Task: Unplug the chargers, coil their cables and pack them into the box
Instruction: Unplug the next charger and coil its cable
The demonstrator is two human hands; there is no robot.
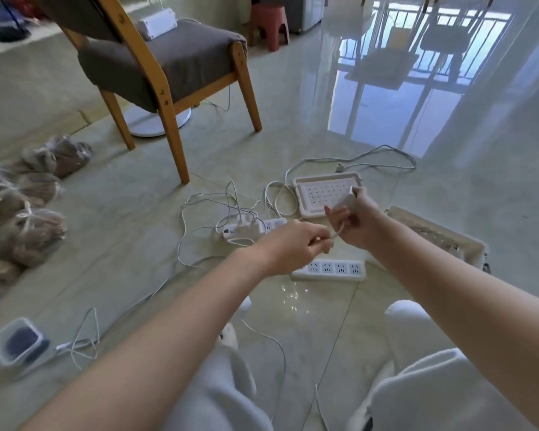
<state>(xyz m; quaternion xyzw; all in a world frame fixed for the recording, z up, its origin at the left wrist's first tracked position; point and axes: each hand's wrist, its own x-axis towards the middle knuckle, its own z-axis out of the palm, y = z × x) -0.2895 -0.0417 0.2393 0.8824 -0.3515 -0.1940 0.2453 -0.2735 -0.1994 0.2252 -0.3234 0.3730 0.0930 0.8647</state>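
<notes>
The fingers (333, 213) of the right hand (357, 217) are curled round a white charger (345, 200), holding it in the air above the floor (448, 188). A thin white cable (338, 233) drops from the charger's lower end. The left hand (296, 245), just beside the right, pinches that cable between its closed fingers (320, 241), so a short stretch spans the two hands.

Below the hands a white power strip (333, 269) lies flat with its sockets bare. Beyond the left hand is a second power strip (276, 224), with two white plugged chargers (246, 227) standing in it and loose cables (231, 200) tangled around it. Behind the held charger sits a perforated cream tray (297, 194). To the right, partly hidden by the right forearm, is the cream box (442, 241) with slatted walls (what it holds cannot be made out).

Farther off stand a wooden chair (168, 57) with a grey cushion, tied plastic bags (28, 213) at the left, and a small clear container (0, 343) near the lower left edge with another cable beside it.
</notes>
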